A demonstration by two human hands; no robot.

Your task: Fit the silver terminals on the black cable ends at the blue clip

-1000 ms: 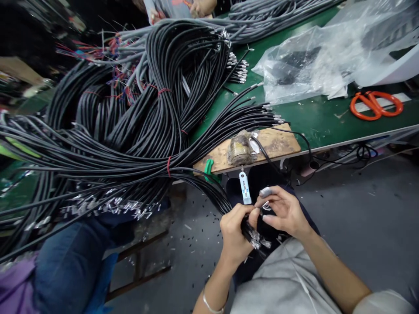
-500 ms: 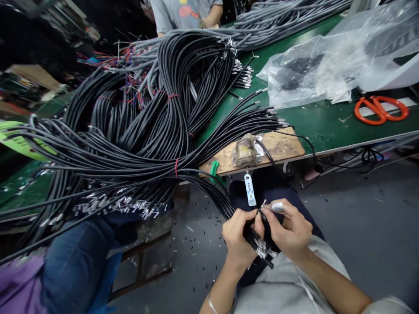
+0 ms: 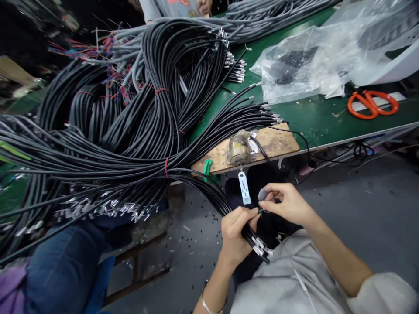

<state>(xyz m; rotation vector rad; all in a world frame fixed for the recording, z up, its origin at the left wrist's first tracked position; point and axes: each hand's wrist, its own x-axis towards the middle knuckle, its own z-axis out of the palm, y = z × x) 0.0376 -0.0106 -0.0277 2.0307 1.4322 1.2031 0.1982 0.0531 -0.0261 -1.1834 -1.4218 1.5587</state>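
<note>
My left hand (image 3: 237,235) is closed around a bundle of thin black cables (image 3: 209,192) over my lap. Their stripped, silvery ends (image 3: 260,247) stick out below its fingers. One cable is singled out between its thumb and forefinger. My right hand (image 3: 286,204) pinches at the tip of that cable, and a grey cover (image 3: 262,194) sits on one of its fingers. Just beyond the hands, a light-blue flat piece (image 3: 244,188) hangs from the shaft of a round motor-like body (image 3: 238,149), fixed to a wooden board (image 3: 278,140).
Large coils of black cable (image 3: 163,91) cover the green table (image 3: 321,128) on the left. Orange-handled scissors (image 3: 373,104) and a clear plastic bag (image 3: 294,69) lie at right. A green clamp (image 3: 207,169) grips the board. Another person's leg (image 3: 72,266) is at left.
My right hand has turned and its fingers have shifted on the cable tip, which pointed up before and is now lower. The whole view has shifted slightly.
</note>
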